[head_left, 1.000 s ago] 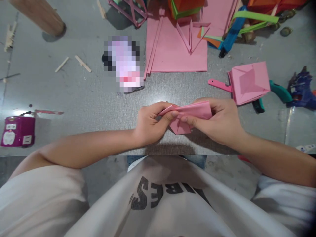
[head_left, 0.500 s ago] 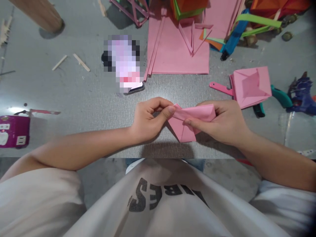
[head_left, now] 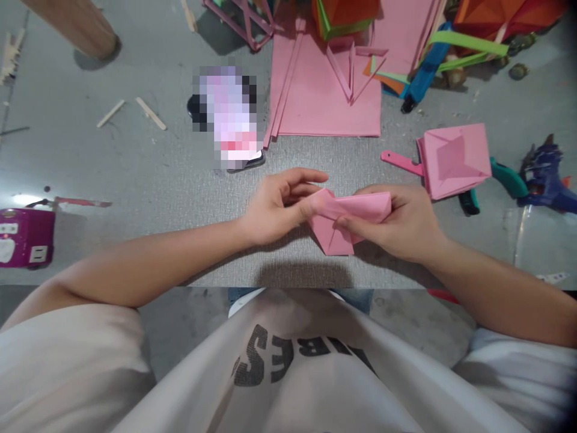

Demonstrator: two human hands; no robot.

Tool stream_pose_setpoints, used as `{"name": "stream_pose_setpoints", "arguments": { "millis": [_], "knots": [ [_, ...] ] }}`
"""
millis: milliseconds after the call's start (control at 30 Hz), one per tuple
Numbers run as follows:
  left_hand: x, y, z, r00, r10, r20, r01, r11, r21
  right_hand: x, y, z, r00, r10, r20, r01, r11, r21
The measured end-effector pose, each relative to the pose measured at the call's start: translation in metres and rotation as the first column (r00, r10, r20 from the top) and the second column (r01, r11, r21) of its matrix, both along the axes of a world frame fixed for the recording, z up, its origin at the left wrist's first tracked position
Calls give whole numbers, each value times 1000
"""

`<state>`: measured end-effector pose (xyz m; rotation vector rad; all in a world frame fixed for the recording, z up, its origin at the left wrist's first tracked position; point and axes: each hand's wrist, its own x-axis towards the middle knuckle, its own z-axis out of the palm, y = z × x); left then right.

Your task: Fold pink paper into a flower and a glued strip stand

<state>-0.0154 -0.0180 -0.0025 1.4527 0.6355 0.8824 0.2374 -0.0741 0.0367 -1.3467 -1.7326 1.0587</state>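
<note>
A folded piece of pink paper (head_left: 336, 234) is held just above the front of the grey table. My right hand (head_left: 408, 222) grips its right side, thumb on top and the other fingers behind. At the paper's upper left corner is my left hand (head_left: 277, 207), its thumb against the edge and its index finger stretched out above. The left fingertips are slightly blurred, and what the lower fingers touch behind the paper is hidden.
To the right, folded pink paper boxes (head_left: 457, 159) rest on green-handled pliers (head_left: 509, 177), beside a blue glue gun (head_left: 543, 174). Pink sheets (head_left: 324, 114) and a phone (head_left: 229, 114) lie beyond my hands. A purple box (head_left: 27, 237) stands left; a blue cutter (head_left: 426, 75) lies back right.
My left hand has loosened its pinch at the paper's left corner; its index finger has lifted and straightened. My right hand keeps its hold, and the paper has barely moved.
</note>
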Motion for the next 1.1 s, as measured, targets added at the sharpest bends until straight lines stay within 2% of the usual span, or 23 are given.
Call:
{"name": "stream_pose_setpoints", "arguments": {
  "millis": [67, 167, 333, 467, 567, 733, 800, 900, 1033, 1100],
  "knots": [
    [-1, 0, 0, 995, -80, -65, 80, 997, -7, 2, 1, -1, 1000, 4, 7, -4, 1000, 31],
    [-1, -4, 3, 988, -67, -140, 69, 998, 12, 2, 2, 3, 1000, -6, 13, 6, 1000, 29],
    [0, -10, 11, 992, -32, -120, 36, 999, 32, -3, 2, 12, 999, -18, -27, 12, 978, -209],
    [-1, -10, 11, 997, -12, -81, 15, 999, 38, 0, 3, 11, 1000, -5, -24, -2, 958, -286],
    [0, -9, 9, 999, 45, -17, -44, 996, 77, 5, 6, 9, 1000, -26, -12, 22, 963, -270],
    [1, -10, 8, 974, 222, 45, -226, 963, 148, 9, 10, 8, 997, -39, -67, 24, 977, -214],
    [1, -10, 9, 970, 238, 51, -242, 961, 136, 9, 11, 7, 996, -39, -75, 24, 980, -196],
    [2, -10, 8, 978, 196, 72, -201, 978, 59, 9, 10, 5, 997, -47, -65, 35, 983, -178],
    [7, -10, 8, 994, 49, 99, -41, 996, -84, 2, 10, 5, 997, -40, -66, 26, 978, -205],
    [8, -12, 8, 995, 14, 103, -1, 993, -122, -4, 9, 7, 994, -16, -110, -9, 974, -227]
  ]
}}
